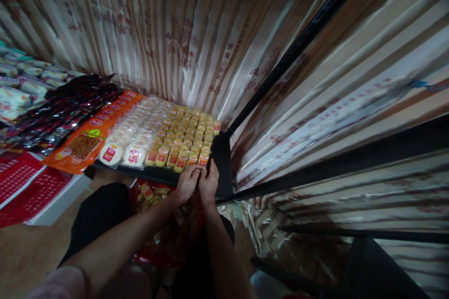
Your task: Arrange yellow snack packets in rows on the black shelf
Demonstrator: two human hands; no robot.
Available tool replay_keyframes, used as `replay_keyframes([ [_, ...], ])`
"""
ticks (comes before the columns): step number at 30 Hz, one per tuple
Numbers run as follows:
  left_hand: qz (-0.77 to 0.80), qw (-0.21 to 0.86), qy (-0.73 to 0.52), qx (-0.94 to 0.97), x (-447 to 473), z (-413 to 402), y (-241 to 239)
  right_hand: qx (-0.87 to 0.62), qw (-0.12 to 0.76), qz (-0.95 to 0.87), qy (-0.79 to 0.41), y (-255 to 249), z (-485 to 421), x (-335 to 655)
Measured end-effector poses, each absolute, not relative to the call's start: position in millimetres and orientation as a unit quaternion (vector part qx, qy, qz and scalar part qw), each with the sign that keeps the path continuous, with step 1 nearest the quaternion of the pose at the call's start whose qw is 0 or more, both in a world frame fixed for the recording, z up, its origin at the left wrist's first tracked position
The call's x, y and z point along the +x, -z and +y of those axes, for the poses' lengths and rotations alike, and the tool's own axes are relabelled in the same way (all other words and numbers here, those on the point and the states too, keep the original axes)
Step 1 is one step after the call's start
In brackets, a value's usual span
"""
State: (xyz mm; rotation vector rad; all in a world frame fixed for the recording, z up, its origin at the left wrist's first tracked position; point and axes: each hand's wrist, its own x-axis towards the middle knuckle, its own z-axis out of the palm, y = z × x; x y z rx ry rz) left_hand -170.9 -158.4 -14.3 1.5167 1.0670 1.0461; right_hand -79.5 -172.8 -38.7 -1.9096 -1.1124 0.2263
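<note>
My left hand [187, 182] and my right hand [209, 181] are side by side at the front right edge of a black shelf [220, 168]. Both have fingers curled and pressed at the near end of rows of small yellow snack packets [185, 138]. My fingertips touch the nearest packets; what they pinch is hidden by the fingers. To the left of the yellow rows lie round white wrapped cakes [135, 142].
An orange snack bag [89, 138], dark red packets [59, 114] and pale bags [21, 88] lie further left. A red basket [164, 238] with packets sits on my lap. Striped curtain fabric [182, 32] hangs behind and to the right, with black frame bars [308, 32].
</note>
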Motion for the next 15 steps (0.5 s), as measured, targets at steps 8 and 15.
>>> replay_keyframes([
  [8, 0.456, 0.441, -0.388, 0.668, -179, -169, 4, -0.742, 0.542, -0.376, -0.119, 26, -212, -100],
  [15, 0.428, 0.433, -0.326, 0.723, -216, -219, 29, -0.734, 0.556, -0.328, -0.21, 50, -277, -145],
])
